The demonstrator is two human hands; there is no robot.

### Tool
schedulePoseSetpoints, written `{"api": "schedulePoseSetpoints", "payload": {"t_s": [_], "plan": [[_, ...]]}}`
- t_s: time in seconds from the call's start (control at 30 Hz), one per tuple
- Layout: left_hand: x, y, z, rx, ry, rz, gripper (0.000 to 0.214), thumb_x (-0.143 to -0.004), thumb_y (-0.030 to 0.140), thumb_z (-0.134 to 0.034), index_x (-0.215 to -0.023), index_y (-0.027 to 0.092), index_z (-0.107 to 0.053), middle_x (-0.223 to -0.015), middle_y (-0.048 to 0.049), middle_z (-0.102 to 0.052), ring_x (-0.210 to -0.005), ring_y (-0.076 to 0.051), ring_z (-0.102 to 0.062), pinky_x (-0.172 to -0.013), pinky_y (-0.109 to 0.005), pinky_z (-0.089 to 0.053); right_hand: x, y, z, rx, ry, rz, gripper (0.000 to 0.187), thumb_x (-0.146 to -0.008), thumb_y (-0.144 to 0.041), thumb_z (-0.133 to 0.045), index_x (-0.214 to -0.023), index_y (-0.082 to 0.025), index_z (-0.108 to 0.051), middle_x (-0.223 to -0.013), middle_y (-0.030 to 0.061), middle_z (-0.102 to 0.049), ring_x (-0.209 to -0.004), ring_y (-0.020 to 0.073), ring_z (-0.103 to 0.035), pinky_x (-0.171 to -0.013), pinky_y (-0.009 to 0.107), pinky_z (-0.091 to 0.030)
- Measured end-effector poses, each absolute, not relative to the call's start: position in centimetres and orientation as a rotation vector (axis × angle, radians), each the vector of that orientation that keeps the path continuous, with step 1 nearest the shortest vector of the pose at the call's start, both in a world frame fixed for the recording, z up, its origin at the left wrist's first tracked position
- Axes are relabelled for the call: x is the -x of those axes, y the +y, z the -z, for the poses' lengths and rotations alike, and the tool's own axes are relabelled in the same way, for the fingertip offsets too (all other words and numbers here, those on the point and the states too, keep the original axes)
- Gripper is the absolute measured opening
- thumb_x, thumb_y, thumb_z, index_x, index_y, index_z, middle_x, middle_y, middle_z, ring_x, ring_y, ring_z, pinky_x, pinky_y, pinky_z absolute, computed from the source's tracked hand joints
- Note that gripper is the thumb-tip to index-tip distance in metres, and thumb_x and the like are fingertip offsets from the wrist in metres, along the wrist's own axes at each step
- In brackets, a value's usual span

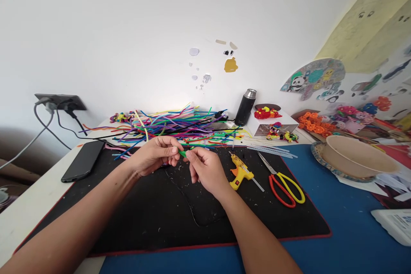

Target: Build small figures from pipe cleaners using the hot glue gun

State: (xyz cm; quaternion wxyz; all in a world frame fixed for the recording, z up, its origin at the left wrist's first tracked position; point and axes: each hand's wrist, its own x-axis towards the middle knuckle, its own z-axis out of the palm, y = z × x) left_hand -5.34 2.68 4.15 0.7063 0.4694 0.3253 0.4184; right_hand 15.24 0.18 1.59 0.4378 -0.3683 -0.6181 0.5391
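Both my hands meet over the black mat (154,218). My left hand (156,154) and my right hand (205,169) are both closed in a pinch on a short green pipe cleaner (182,153) held between them. Just behind them lies a large pile of coloured pipe cleaners (180,126). A yellow glue gun (239,173) lies on the mat just right of my right hand.
Red and yellow scissors (284,186) and glue sticks (269,150) lie right of the gun. A black phone (83,160) sits at the mat's left corner. A black flask (245,107), a beige bowl (356,158) and finished craft flowers (313,124) stand at the back right.
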Motion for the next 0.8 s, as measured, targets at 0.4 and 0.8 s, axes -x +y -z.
{"api": "schedulePoseSetpoints", "payload": {"t_s": [0.4, 0.8], "plan": [[5.3, 2.8, -3.4, -0.961, 0.588, -0.831, 0.031, -0.073, 0.034, -0.096, -0.088, 0.012, -0.080, -0.066, -0.0053, -0.075, -0.052, -0.011, -0.068, -0.052, -0.017, -0.056, -15.3, 0.1, -1.7, 0.929, -1.572, -1.360, 0.037, -0.101, -0.051, -0.057, -0.084, -0.019, -0.063, -0.052, -0.0065, -0.055, -0.039, 0.0086, -0.051, -0.045, 0.020, -0.038], [6.4, 2.9, -4.1, -0.972, 0.627, -0.892, 0.032, -0.071, 0.033, -0.097, -0.084, 0.013, -0.076, -0.064, -0.0052, -0.075, -0.054, -0.014, -0.071, -0.053, -0.018, -0.058, -15.2, 0.5, -1.4, 0.857, -1.471, -1.576, 0.037, -0.095, -0.055, -0.064, -0.089, -0.019, -0.062, -0.055, -0.0064, -0.059, -0.038, 0.0084, -0.052, -0.037, 0.018, -0.033]]}}
